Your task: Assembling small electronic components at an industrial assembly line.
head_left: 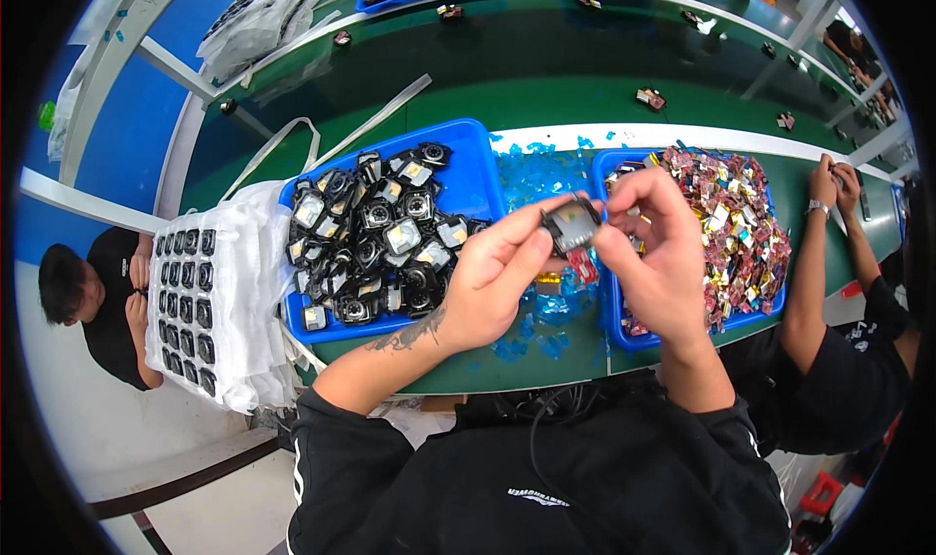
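The left hand (pixel 495 277) pinches a black housing (pixel 573 225) above the bench (pixel 575 362), between two blue trays (pixel 470 186). The right hand's (pixel 665 248) thumb and forefinger meet its edge; whether they grip, I cannot tell. A loose fingertip pinch could drop it among film scraps (pixel 554 306)

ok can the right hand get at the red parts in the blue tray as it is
Probably yes: the right hand appears above the left side of the blue tray, and nothing visible blocks the red parts. It is busy at the black unit, though, so may need to leave that first.
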